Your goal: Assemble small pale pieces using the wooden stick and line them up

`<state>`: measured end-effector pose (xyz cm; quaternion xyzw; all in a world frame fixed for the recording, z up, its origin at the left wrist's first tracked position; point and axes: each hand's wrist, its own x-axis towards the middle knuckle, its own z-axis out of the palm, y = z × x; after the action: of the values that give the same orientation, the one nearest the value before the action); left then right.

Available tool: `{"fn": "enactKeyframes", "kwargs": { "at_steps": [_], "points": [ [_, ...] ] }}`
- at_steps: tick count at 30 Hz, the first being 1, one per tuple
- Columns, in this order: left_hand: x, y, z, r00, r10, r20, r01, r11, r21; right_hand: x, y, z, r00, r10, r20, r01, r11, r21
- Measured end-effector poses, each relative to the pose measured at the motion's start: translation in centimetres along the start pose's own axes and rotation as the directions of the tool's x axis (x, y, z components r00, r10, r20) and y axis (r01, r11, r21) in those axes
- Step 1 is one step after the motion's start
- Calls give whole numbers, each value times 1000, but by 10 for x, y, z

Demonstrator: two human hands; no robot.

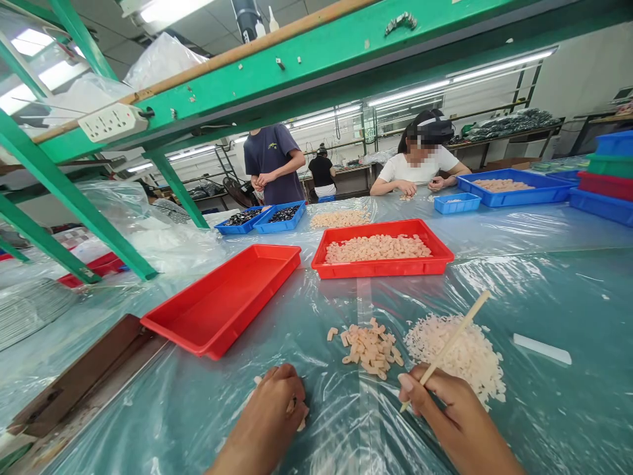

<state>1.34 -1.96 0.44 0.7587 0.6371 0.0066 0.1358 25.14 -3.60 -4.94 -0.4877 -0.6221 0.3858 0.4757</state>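
Observation:
My right hand point(448, 406) is closed around a thin pale wooden stick point(457, 333), held like a pen with its lower tip near the table. My left hand point(274, 409) rests low on the plastic-covered table, fingers curled over small beige pieces point(302, 420) that are partly hidden beneath it. Between and beyond my hands lies a loose pile of beige pieces point(373, 348). Just past my right hand spreads a heap of smaller whitish bits point(457, 353).
Beyond the piles stand an empty red tray point(222, 300) and a red tray of beige pieces point(383, 267). A white strip point(542, 349) lies at right. Green shelf framing point(316, 59) crosses overhead. Across the table, a seated person point(420, 161) handles pieces beside blue trays point(514, 191).

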Motion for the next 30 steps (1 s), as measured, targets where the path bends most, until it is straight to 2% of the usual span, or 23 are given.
{"fn": "enactKeyframes", "kwargs": {
  "at_steps": [5, 7, 9, 12, 17, 20, 24, 27, 30],
  "points": [
    [1, 5, 10, 997, -40, -62, 36, 997, -65, 1, 1, -5, 999, 3, -38, -3, 1000, -7],
    [2, 10, 12, 996, -42, -77, 30, 988, -149, 1, 2, -5, 999, 16, -51, -16, 1000, -9],
    [2, 19, 15, 995, 6, -102, -36, 955, -293, 1, 3, -4, 998, 11, -54, -12, 1000, -12],
    [4, 34, 20, 986, 106, -129, -158, 836, -525, 1, 5, 0, 997, -69, -30, 68, 997, -28],
    [9, 49, 33, 970, 179, -162, -241, 656, -715, 2, 9, 7, 968, -205, 144, 223, 966, -128],
    [8, 51, 41, 976, 169, -136, -206, 534, -820, 3, 9, 8, 957, -212, 198, 246, 954, -168],
    [6, 50, 51, 990, 101, -102, -134, 395, -909, 3, 8, 7, 955, -215, 204, 255, 947, -196],
    [9, 47, 55, 987, 151, -59, -100, 288, -952, 4, 6, 7, 948, -241, 207, 279, 944, -176],
    [14, 45, 60, 984, 180, -7, -29, 122, -992, 4, 6, 7, 937, -276, 216, 313, 935, -164]
  ]
}}
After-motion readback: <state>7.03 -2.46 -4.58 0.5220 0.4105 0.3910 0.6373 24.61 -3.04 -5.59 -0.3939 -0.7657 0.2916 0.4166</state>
